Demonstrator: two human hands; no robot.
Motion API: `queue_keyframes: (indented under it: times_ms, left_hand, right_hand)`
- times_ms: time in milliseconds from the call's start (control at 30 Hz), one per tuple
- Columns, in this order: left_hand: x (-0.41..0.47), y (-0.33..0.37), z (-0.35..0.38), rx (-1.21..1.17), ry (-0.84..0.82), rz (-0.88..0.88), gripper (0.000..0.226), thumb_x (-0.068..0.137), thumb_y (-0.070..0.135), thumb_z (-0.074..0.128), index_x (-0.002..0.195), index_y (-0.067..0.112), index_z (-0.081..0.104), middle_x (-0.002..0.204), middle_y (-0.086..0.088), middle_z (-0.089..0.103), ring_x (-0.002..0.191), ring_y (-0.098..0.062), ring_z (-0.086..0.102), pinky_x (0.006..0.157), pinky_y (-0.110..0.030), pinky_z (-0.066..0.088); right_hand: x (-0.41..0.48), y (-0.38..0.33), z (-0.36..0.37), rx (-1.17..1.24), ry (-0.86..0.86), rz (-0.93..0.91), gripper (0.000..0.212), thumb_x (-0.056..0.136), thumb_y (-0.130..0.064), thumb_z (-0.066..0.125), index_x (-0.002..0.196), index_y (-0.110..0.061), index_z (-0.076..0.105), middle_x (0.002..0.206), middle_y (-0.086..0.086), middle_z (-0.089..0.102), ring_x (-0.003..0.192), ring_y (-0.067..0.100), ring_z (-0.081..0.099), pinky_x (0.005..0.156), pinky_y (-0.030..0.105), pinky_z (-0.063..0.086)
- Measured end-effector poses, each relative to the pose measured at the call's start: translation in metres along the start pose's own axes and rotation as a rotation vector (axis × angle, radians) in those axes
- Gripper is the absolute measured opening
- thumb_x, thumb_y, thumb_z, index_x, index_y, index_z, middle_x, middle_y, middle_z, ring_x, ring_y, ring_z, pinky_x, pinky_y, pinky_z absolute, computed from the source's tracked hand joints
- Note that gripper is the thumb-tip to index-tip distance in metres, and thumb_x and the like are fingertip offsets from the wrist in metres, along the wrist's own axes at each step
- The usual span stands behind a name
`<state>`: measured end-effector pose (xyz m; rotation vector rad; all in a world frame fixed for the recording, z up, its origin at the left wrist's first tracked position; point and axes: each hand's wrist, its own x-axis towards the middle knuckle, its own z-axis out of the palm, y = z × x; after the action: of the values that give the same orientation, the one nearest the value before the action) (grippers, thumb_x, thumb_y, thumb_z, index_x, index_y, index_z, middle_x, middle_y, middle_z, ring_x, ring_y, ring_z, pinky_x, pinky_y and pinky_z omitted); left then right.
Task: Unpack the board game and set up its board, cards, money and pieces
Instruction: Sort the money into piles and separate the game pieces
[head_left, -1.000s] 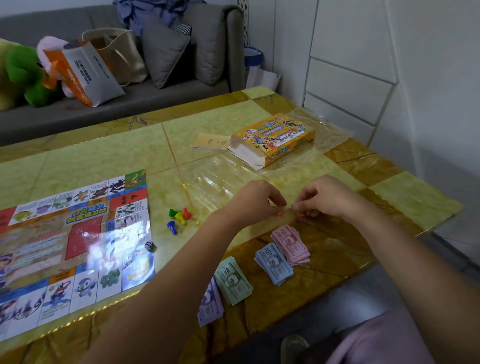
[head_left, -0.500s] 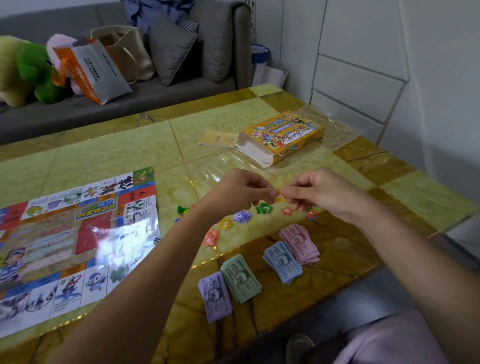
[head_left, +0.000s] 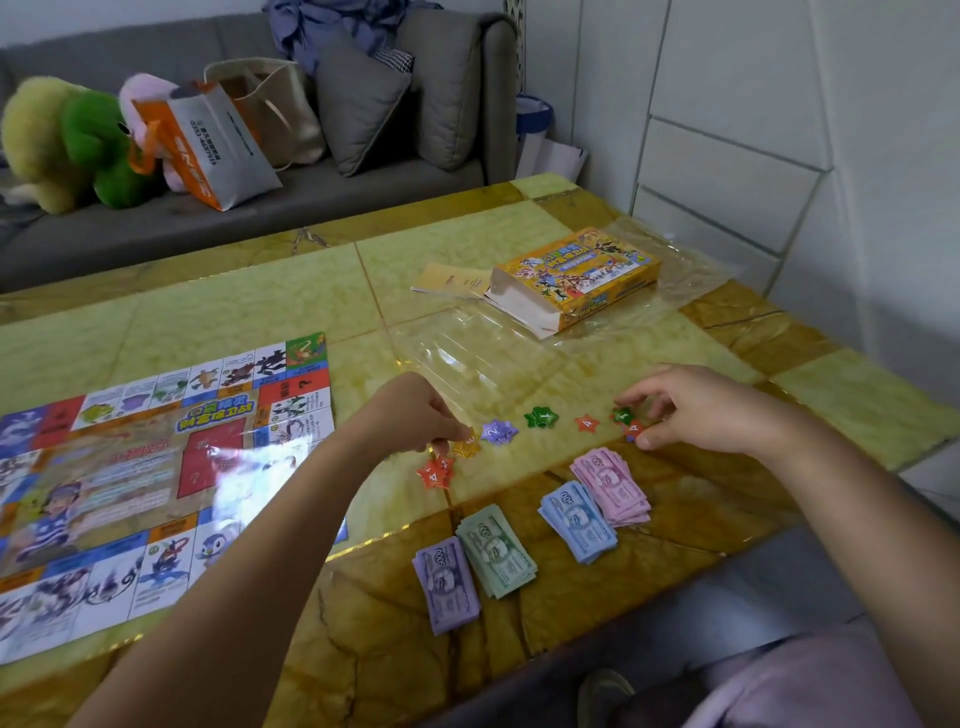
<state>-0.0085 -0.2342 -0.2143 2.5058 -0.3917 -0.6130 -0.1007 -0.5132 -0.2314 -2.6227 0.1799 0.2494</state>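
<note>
The game board (head_left: 156, 483) lies unfolded at the table's left. Star tokens lie in a row on the table: red (head_left: 435, 472), yellow (head_left: 465, 446), purple (head_left: 498, 431), green (head_left: 541, 417), red (head_left: 587, 423). My left hand (head_left: 415, 415) pinches the yellow star token. My right hand (head_left: 691, 410) has its fingertips on a small heap of star tokens (head_left: 626, 422). Money stacks lie near the front edge: purple (head_left: 448, 584), green (head_left: 496, 556), blue (head_left: 577, 519), pink (head_left: 613, 483). The yellow game box (head_left: 576, 283) lies open at the back right.
A clear plastic tray (head_left: 483, 358) and wrapping (head_left: 691, 270) lie around the box, with a paper leaflet (head_left: 452, 280) to its left. A grey sofa (head_left: 322, 192) with bags, cushions and plush toys stands behind the table. A white wall is on the right.
My hands were together, pinching something above the table. They have moved apart and down: the left to the yellow star, the right to the heap. The camera has shifted.
</note>
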Motion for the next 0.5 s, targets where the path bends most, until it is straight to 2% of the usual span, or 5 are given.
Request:
queue_keyframes:
  times_ms: [133, 233, 300, 367, 500]
  left_hand:
    - [0.0, -0.001, 0.006, -0.011, 0.054, -0.003, 0.021, 0.081, 0.024, 0.074, 0.081, 0.004, 0.072, 0.055, 0.004, 0.063, 0.03, 0.004, 0.043, 0.03, -0.009, 0.028]
    - [0.001, 0.004, 0.007, -0.033, 0.162, 0.06, 0.016, 0.083, 0.024, 0.072, 0.081, 0.009, 0.07, 0.063, 0.003, 0.064, 0.033, 0.003, 0.045, 0.031, -0.009, 0.029]
    - [0.004, 0.012, 0.01, -0.039, 0.22, 0.149, 0.012, 0.082, 0.023, 0.073, 0.082, 0.012, 0.07, 0.066, 0.007, 0.064, 0.047, 0.002, 0.051, 0.038, -0.006, 0.034]
    - [0.006, 0.023, 0.015, -0.075, 0.232, 0.225, 0.008, 0.081, 0.018, 0.074, 0.084, 0.012, 0.071, 0.068, 0.01, 0.062, 0.06, -0.003, 0.055, 0.046, -0.004, 0.037]
    - [0.008, 0.049, 0.033, 0.007, 0.147, 0.371, 0.015, 0.083, 0.015, 0.071, 0.097, 0.014, 0.072, 0.083, 0.007, 0.066, 0.073, -0.004, 0.058, 0.061, -0.008, 0.042]
  right_hand:
    - [0.002, 0.001, 0.001, -0.006, 0.047, -0.029, 0.041, 0.075, -0.024, 0.079, 0.115, -0.023, 0.067, 0.102, -0.002, 0.059, 0.081, 0.005, 0.056, 0.068, 0.018, 0.042]
    - [0.005, -0.001, 0.003, 0.079, 0.138, 0.004, 0.021, 0.08, -0.023, 0.075, 0.101, -0.019, 0.072, 0.093, -0.003, 0.067, 0.073, 0.001, 0.056, 0.065, 0.019, 0.043]
    - [0.006, -0.006, 0.005, 0.094, 0.185, 0.047, 0.019, 0.076, -0.026, 0.079, 0.091, -0.017, 0.071, 0.081, -0.006, 0.065, 0.068, 0.003, 0.057, 0.059, 0.018, 0.041]
    - [0.007, -0.013, 0.006, 0.066, 0.207, 0.081, 0.024, 0.069, -0.027, 0.084, 0.086, -0.016, 0.071, 0.078, -0.004, 0.065, 0.07, 0.009, 0.059, 0.056, 0.016, 0.039]
    - [0.01, -0.021, 0.006, 0.027, 0.174, 0.139, 0.021, 0.067, -0.022, 0.086, 0.08, -0.016, 0.071, 0.074, -0.003, 0.062, 0.072, 0.014, 0.059, 0.053, 0.02, 0.037]
